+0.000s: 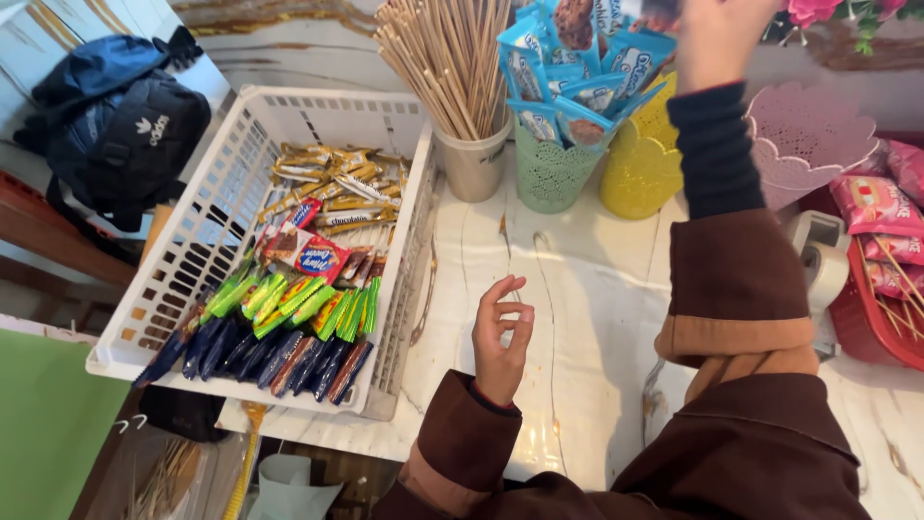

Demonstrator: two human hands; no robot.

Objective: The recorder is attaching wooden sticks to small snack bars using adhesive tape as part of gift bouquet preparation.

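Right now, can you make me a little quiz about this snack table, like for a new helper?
1. True or false: the left hand holds a snack.
2. What fills the beige cup? A) sticks B) spoons C) straws
3. Which hand reaches up to the blue packets in the green cup?

Key: 1. False, it hovers empty over the table, beside the white basket. 2. A. 3. The right hand.
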